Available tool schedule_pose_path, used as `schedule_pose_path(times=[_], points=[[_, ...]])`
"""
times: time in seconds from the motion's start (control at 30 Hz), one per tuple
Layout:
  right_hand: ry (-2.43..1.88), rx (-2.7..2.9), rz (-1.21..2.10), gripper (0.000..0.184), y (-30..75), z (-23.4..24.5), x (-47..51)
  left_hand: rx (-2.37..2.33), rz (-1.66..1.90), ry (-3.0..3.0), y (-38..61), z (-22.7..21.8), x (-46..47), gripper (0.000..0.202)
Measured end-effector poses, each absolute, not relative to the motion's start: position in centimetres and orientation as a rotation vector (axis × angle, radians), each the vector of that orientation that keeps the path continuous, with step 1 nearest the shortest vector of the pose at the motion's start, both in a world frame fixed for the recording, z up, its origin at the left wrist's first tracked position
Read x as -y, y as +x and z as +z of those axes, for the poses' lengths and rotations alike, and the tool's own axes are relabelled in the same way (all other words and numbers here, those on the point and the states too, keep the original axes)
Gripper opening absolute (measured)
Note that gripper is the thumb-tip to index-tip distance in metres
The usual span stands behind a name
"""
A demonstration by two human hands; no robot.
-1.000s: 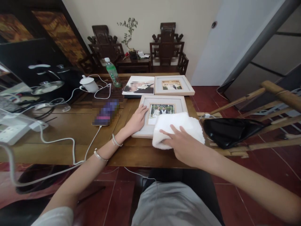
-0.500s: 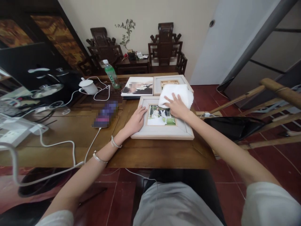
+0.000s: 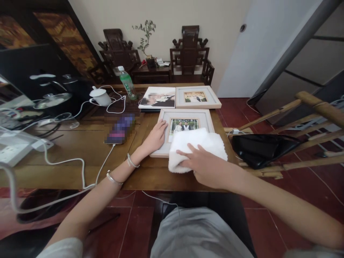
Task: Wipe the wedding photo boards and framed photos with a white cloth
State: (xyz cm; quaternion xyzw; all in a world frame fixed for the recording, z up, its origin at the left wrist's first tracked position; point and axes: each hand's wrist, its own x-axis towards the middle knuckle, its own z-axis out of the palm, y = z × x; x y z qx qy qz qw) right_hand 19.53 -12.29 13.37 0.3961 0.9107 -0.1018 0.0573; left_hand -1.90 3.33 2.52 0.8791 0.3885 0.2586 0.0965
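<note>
A picture frame with a pale border and light wooden edge lies flat near the table's front edge, holding a photo of two people outdoors. My left hand is closed over its left edge, fingers on the border. Under my right hand is a folded white towel. The towel covers the frame's lower right part and hangs past its front edge; my fingers press into its near fold. Part of the photo is hidden beneath it.
Behind lie another framed photo and a photo album. To the left are a phone on a cable, a lidded white cup, a green bottle and a power strip. A bamboo rack stands right.
My right hand has drawn the towel towards me, from the frame's upper right to its lower right edge. The rear framed photo is now uncovered. My left hand stays put.
</note>
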Motion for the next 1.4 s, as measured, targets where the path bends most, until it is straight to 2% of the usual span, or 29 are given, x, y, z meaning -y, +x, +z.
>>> schedule_pose_path(times=[0.2, 0.37, 0.47, 0.63, 0.83, 1.0, 1.2, 1.4], points=[[1.382, -2.773, -0.189, 0.073, 21.8, 9.9, 5.7, -1.149, 0.767, 2.604, -1.9, 2.5, -3.4, 0.048], [1.653, -2.677, 0.185, 0.079, 24.1, 9.0, -1.8, -1.165, 0.777, 2.598, -1.9, 2.4, -3.5, 0.045], [1.709, -2.604, 0.306, 0.075, 24.0, 8.6, -3.8, -1.165, 0.775, 2.587, -1.9, 2.4, -3.6, 0.045], [1.625, -2.589, 0.269, 0.063, 22.6, 8.3, -0.4, -1.160, 0.777, 2.575, -1.8, 2.4, -3.6, 0.045], [1.403, -2.587, -0.062, 0.065, 20.9, 11.5, 8.8, -1.210, 0.746, 2.528, -1.4, 2.5, -3.1, 0.047], [1.242, -2.674, -0.178, 0.065, 19.7, 13.1, 12.8, -1.216, 0.721, 2.553, -1.5, 2.6, -3.0, 0.048], [1.343, -2.764, -0.115, 0.071, 21.1, 10.1, 7.1, -1.200, 0.741, 2.585, -1.6, 2.4, -3.2, 0.047], [1.575, -2.737, 0.262, 0.078, 23.2, 9.1, -1.1, -1.180, 0.755, 2.602, -1.6, 2.4, -3.5, 0.047]])
